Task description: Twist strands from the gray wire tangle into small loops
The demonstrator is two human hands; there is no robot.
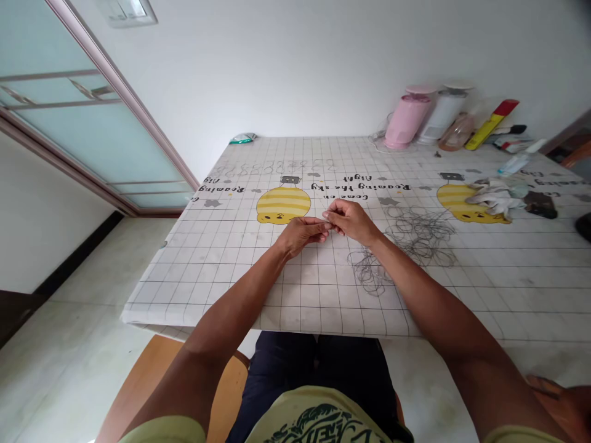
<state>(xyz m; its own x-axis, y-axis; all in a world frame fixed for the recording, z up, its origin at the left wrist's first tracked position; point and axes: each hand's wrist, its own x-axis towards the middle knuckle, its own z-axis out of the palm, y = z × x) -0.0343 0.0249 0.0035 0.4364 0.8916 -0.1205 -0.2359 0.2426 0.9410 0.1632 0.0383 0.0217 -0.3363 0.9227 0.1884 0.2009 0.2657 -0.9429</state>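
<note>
The left hand and the right hand meet above the tabletop, fingers curled shut, their fingertips pinching a thin pale sliver (too small to tell what it is). Just beside the right wrist, tangled loops of fine dark wire spread across a white vinyl table cover with a black grid. Printed on that cover, upside down to the wearer, are plump yellow-striped cartoon figures and the readable words "Come on" and "Roaming the sky high". Toward the far edge stand a pink cylindrical container and a white cylindrical container, with a yellow-and-red tube beside them, no label legible. Crumpled white cloth lies to the right.
</note>
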